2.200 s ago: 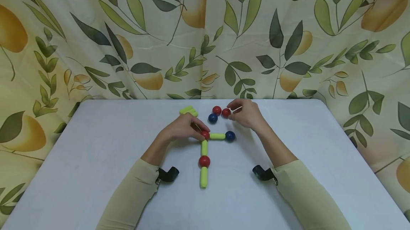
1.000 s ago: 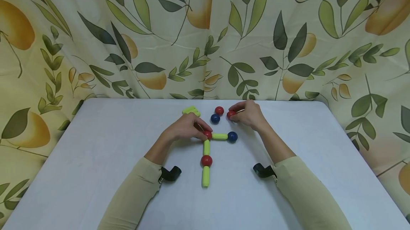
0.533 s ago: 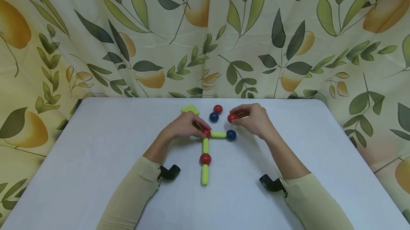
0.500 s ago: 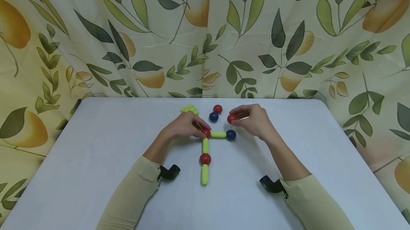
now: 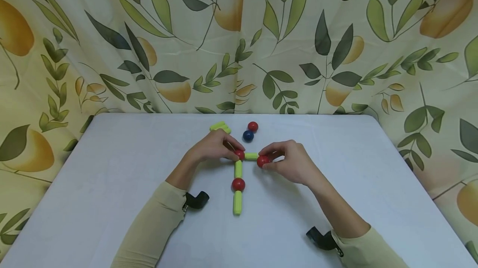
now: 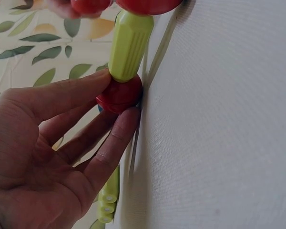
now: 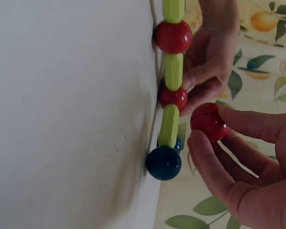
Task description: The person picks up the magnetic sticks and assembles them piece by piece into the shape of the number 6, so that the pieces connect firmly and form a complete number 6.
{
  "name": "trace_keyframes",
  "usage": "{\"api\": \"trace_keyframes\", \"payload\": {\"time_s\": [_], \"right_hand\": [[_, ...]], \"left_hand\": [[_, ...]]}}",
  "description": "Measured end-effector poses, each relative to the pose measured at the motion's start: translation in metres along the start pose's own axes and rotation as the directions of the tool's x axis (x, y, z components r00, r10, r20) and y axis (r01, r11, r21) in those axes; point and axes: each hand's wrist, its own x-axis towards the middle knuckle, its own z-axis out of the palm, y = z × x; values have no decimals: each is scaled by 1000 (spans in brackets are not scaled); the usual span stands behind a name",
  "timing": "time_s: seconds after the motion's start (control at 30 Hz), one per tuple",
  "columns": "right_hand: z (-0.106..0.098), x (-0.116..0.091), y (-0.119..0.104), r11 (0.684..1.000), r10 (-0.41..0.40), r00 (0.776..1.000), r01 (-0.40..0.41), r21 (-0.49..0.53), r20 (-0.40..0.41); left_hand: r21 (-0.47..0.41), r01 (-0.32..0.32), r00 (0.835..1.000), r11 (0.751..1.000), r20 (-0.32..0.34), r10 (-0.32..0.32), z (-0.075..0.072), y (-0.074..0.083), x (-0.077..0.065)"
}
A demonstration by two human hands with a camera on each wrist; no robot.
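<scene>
The right hand (image 5: 289,158) pinches a red ball (image 5: 263,162) between thumb and fingertips, clear of the bench (image 5: 112,168). The ball is glossy and round, with a bright highlight and a thin dark line running around it. In the right wrist view it sits apart from the chain, near the blue ball (image 7: 163,163) that ends one arm; from the head it covers that ball.

The left hand (image 5: 214,147) has its thumb and fingers around the corner ball (image 5: 240,155), also red and shiny, darker where the hand shades it. From there the chain forms a right angle. One stick (image 5: 251,156) runs right to the blue ball, which is dark and smooth. A second stick (image 5: 238,169) runs toward the person to the middle ball (image 5: 238,184), red as well, and a last stick (image 5: 237,203) follows, its near end bare. The sticks are yellow-green with tapered ends; close up, fine ridges run along the side.

Toward the far edge lie spare sticks (image 5: 220,127), a loose red ball (image 5: 252,126) and a loose blue ball (image 5: 248,136), the two balls just beside each other.
</scene>
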Motion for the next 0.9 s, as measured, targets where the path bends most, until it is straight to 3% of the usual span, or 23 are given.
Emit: {"api": "trace_keyframes", "payload": {"time_s": [0.33,0.73,0.9], "right_hand": [[15,-17,-9,999,-35,990,36,-5,136],[25,-27,-13,997,-78,963,80,4,258],[28,-32,-17,993,-118,941,113,33,318]], "left_hand": [[6,0,1000,1000,-2,0,0,-2,2],[0,2,1000,1000,-4,-2,0,-2,2],[1,3,1000,1000,-10,-3,0,-2,2]]}}
